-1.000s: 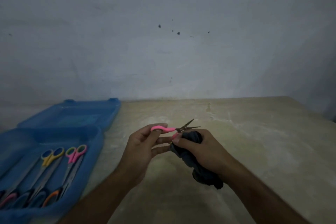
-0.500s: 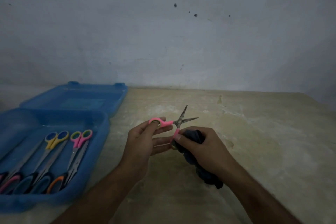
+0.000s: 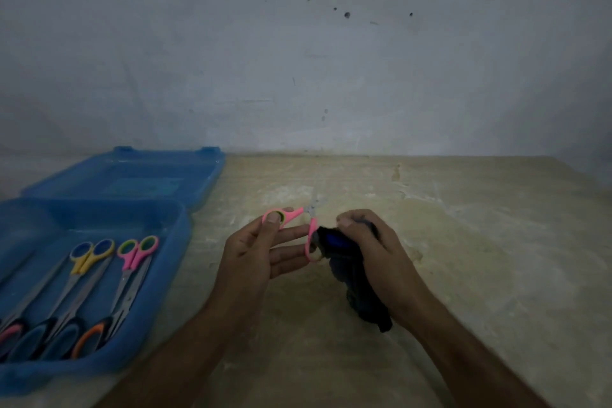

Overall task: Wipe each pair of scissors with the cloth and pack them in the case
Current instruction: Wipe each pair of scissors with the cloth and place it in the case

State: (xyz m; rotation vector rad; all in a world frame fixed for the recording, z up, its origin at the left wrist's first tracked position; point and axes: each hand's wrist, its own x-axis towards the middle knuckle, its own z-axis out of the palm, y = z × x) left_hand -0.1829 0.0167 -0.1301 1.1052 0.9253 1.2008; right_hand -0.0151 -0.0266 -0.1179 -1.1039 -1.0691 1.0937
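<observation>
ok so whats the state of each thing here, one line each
blue case: lid open, lying flat on the table
pink scissors: handles spread, held up off the table
dark cloth: bunched, hanging down
left hand: holds the pink scissors by a handle loop
right hand: grips the dark cloth
scissors in the case: closed, lying flat
</observation>
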